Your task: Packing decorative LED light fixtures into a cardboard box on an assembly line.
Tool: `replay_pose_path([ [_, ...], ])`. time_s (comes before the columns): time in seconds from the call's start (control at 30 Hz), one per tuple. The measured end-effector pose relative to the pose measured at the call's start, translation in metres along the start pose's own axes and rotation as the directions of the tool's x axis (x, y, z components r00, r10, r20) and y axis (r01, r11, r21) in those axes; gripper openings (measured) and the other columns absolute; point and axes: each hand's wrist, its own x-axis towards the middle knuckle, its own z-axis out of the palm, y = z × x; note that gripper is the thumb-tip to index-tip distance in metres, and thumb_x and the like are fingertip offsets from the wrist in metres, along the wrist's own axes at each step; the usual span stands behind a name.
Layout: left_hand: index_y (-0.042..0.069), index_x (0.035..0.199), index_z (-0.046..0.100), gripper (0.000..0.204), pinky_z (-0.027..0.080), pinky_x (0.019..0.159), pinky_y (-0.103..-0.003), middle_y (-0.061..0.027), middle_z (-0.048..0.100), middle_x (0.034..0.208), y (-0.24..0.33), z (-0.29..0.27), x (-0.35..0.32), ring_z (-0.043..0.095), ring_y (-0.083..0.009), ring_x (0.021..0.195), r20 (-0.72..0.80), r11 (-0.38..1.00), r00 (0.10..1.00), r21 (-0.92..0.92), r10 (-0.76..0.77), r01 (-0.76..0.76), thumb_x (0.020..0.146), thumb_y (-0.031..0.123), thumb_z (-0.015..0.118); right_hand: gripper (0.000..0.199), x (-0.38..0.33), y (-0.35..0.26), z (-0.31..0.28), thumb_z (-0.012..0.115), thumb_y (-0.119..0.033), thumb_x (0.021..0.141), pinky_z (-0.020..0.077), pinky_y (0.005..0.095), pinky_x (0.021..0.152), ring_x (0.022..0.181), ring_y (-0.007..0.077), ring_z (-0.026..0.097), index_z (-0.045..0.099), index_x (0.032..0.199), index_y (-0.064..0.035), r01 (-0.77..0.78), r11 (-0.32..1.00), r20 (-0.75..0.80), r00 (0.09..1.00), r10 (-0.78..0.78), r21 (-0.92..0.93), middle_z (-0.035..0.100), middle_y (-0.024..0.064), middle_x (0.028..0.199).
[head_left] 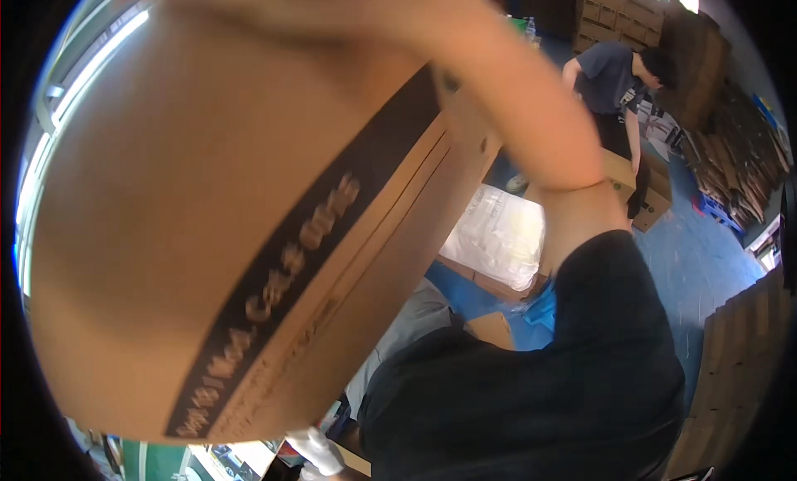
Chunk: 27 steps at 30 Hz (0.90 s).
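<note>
A large brown cardboard box point(141, 232), with a dark printed band point(282, 265) along it, fills the left half of the view, tilted and very close. My right arm, in a short black sleeve, bends up and across the box's top. There my right hand point(332, 16) grips the box; it is blurred, and its fingers run out past the upper edge. The left hand does not show. Below the box's lower edge lies a whitish crumpled thing point(315, 452) whose kind is unclear.
A white plastic-wrapped bundle point(496, 239) rests in an open carton on the blue floor point(685, 265). Beyond it, a person point(610, 83) in dark clothes bends near cartons point(654, 200). Flattened cardboard point(735, 153) is piled at right; stacked boxes point(618, 16) stand behind.
</note>
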Motion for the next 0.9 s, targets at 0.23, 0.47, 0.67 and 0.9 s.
replay_pose_path([
  [0.23,-0.003,0.149,0.034,0.078,0.033,0.113,-0.048,-0.0221,0.040,0.150,0.037,0.069,0.058,0.041,-0.0349,0.137,0.362,0.989,0.929,-0.144,0.077,-0.026,0.095,0.049,0.059,0.068,-0.035,0.085,-0.126,0.053,-0.052,0.098,0.0418,0.0390,0.054,0.048,0.0235,0.049,0.061,0.065,0.0066,-0.207,0.924,-0.127,0.977,0.174,-0.322,0.050,0.0193,0.053],
  [0.47,0.001,0.133,0.057,0.042,0.037,0.111,-0.041,-0.0151,0.059,0.135,-0.027,0.087,0.086,0.051,-0.0285,0.129,0.510,0.997,0.859,0.070,-0.046,0.012,0.104,0.030,0.048,0.064,-0.163,0.088,-0.204,0.053,-0.055,0.097,0.0475,0.0443,0.064,0.066,0.0304,0.069,0.070,0.075,0.0033,-0.313,0.377,-0.099,0.865,0.491,-0.872,0.062,0.0261,0.069],
  [0.67,-0.004,0.118,0.063,0.033,0.041,0.105,-0.037,-0.0143,0.064,0.121,-0.029,0.093,0.130,0.059,-0.0250,0.116,0.617,0.999,0.787,0.048,-0.024,-0.007,0.106,0.017,0.041,0.032,-0.331,0.107,-0.262,0.044,-0.038,0.099,0.0547,0.0442,0.070,0.078,0.0356,0.067,0.068,0.114,-0.0230,0.040,0.057,0.070,0.526,0.848,-0.998,0.069,0.0143,0.086],
  [0.9,-0.006,0.126,0.059,0.038,0.036,0.110,-0.038,-0.0152,0.063,0.127,-0.046,0.062,0.188,0.056,-0.0245,0.121,0.556,0.983,0.828,0.180,-0.079,-0.028,0.106,0.021,0.042,0.045,-0.475,0.084,-0.319,0.047,-0.047,0.099,0.0550,0.0499,0.076,0.091,0.0391,0.069,0.073,0.110,-0.0111,0.014,-0.246,-0.240,0.177,0.954,-0.969,0.071,0.0211,0.099],
])
